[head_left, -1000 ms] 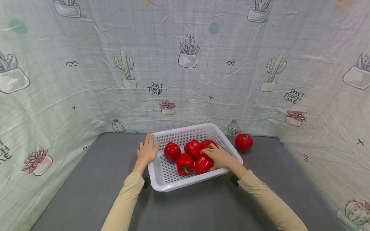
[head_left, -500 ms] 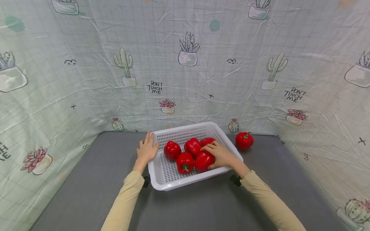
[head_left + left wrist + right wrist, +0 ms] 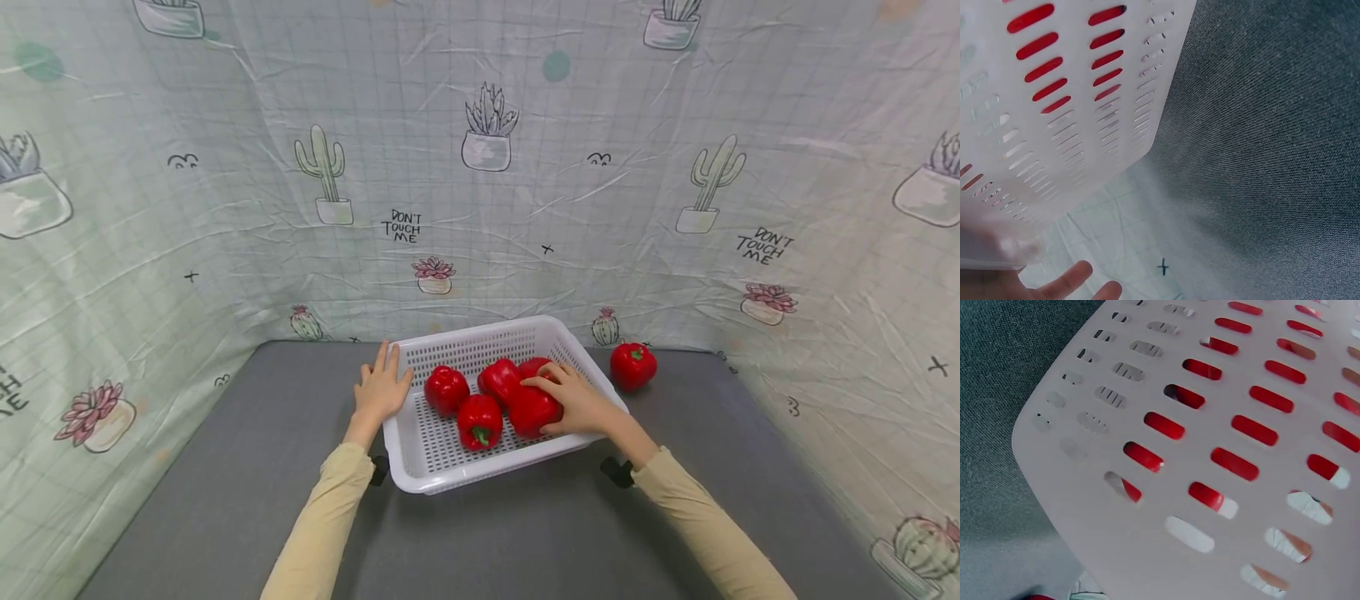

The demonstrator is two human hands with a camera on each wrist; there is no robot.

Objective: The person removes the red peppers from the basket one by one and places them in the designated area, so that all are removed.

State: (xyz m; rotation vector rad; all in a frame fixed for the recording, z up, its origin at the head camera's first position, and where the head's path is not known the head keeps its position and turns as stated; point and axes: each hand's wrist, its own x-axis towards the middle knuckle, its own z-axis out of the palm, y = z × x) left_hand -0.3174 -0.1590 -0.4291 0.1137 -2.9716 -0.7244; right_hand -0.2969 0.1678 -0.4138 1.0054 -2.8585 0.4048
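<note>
A white perforated plastic basket (image 3: 480, 477) stands on the dark table with several red bell peppers in it. My left hand (image 3: 381, 392) rests on the basket's left rim, fingers spread and straight. Inside at the right, my right hand (image 3: 579, 407) grips a bell pepper (image 3: 534, 415) with curled fingers. Behind it another pepper (image 3: 532, 367) is partly hidden by that hand. More peppers sit to the left, one with its green stem (image 3: 481, 435) facing me. In the left wrist view some fingertips (image 3: 1077, 275) show beyond the basket wall (image 3: 1072, 181).
One more red bell pepper (image 3: 633, 367) stands on the dark table (image 3: 487, 542) outside the basket, near its back right corner. A cloth printed with cacti (image 3: 487, 217) hangs behind and along both sides. Through the slotted basket wall (image 3: 1116, 519) red shows in the right wrist view.
My right hand and the gripped pepper have shifted slightly right and back inside the basket, away from the stem-up pepper. The left hand and basket have stayed put.
</note>
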